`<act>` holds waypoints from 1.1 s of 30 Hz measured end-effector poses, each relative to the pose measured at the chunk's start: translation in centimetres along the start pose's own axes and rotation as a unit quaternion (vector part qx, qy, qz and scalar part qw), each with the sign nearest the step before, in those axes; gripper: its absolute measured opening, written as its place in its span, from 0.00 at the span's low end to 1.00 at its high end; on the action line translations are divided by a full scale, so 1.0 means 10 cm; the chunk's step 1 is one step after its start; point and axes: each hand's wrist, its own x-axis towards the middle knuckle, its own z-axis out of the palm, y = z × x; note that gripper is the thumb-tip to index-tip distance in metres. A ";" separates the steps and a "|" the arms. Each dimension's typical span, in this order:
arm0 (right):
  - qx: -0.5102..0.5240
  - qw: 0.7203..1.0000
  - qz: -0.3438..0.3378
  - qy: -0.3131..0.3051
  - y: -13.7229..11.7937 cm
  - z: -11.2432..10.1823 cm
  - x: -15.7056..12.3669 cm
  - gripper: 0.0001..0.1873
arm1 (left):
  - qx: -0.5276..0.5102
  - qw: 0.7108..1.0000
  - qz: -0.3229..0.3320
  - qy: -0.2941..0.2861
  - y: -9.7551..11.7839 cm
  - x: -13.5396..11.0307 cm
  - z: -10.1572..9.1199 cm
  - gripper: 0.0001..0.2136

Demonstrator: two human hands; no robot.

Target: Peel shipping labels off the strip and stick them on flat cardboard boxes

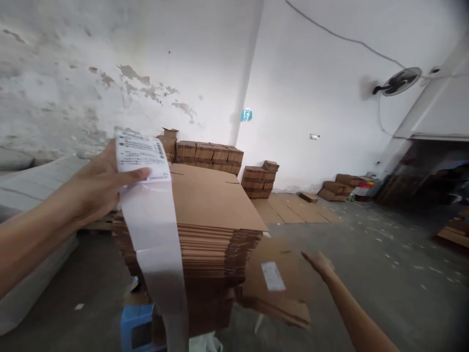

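My left hand [110, 168] grips a long strip of white labels [157, 225], thumb across the printed label at its top. Blank backing hangs down from there in front of a tall stack of flat cardboard boxes [212, 195]. My right hand [320, 264] is in the air, slightly blurred, with its fingers stretched out and nothing visible in it. Just left of that hand lies a lower pile of flattened cardboard [293, 288], with a white label [273, 276] stuck on its top sheet.
A blue plastic stool [137, 320] stands below the tall stack. Bundled cardboard [208, 154] is piled along the wall, and cardboard sheets [293, 208] cover part of the floor. White wrapped bulk [36, 186] sits at left. A fan [401, 80] hangs on the wall.
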 end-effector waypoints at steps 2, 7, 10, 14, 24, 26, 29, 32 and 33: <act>0.034 0.998 -0.044 0.024 -0.59 0.09 0.09 0.32 | 0.020 0.998 0.030 -0.052 0.06 -0.06 0.10 0.42; 0.189 0.903 -0.304 -0.237 -2.45 0.32 -0.28 0.36 | 0.181 0.959 0.019 -0.216 0.11 -0.17 0.20 0.24; 0.239 0.836 -0.372 -0.324 -3.09 0.50 -0.60 0.20 | 0.178 0.954 -0.017 -0.240 0.14 -0.22 0.14 0.12; 0.271 0.822 -0.376 -0.330 -3.26 0.76 -0.74 0.17 | -0.094 0.975 -0.142 -0.140 0.26 -0.20 0.01 0.19; 0.142 0.847 -0.431 -0.277 -3.43 1.06 -0.96 0.05 | -0.162 0.959 -0.227 -0.059 0.07 0.00 -0.13 0.12; 0.119 0.848 -0.462 -0.228 -3.44 0.94 -1.02 0.03 | -0.167 0.961 -0.219 -0.034 0.09 -0.01 -0.16 0.13; 0.186 0.827 -0.500 -0.176 -3.49 0.66 -0.91 0.02 | -0.199 0.957 -0.209 -0.009 0.08 0.06 -0.34 0.10; 0.246 0.823 -0.508 -0.067 -3.53 0.46 -0.55 0.07 | -0.212 0.958 -0.189 0.038 -0.04 0.18 -0.62 0.07; 0.223 0.832 -0.506 -0.034 -3.50 0.46 -0.41 0.09 | -0.207 0.959 -0.186 0.060 -0.10 0.21 -0.70 0.08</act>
